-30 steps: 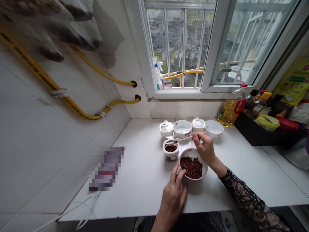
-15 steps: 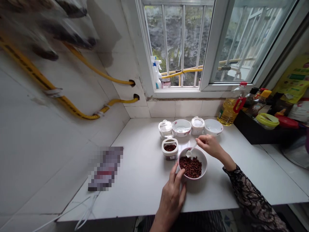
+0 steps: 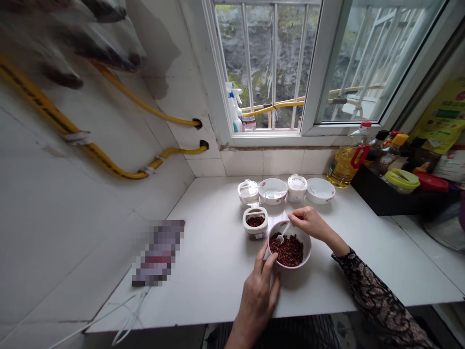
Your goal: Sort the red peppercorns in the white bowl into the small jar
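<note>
My right hand (image 3: 309, 222) pinches the handle of a small white spoon (image 3: 285, 231), whose head rests among dark red dried bits (image 3: 288, 252) that look like peppercorns. These lie in a white bowl with a pink rim (image 3: 307, 242). At the bowl's near left side, my left hand (image 3: 258, 286) grips the rim with its fingers curled against it. Just left of the bowl stands a seasoning jar (image 3: 250, 231) with similar dark red bits inside; its clear lid appears raised.
Behind are two white-lidded jars, one a seasoning jar (image 3: 297, 189), and two white bowls, including the right-hand bowl (image 3: 320, 191). An oil bottle (image 3: 343, 165) and a black rack (image 3: 378, 196) of bottles stand right. A blurred-out object (image 3: 158, 254) with a white cord lies left.
My right hand has moved slightly left and down, and the spoon's head has gone lower into the dark red bits. My left hand stays on the bowl.
</note>
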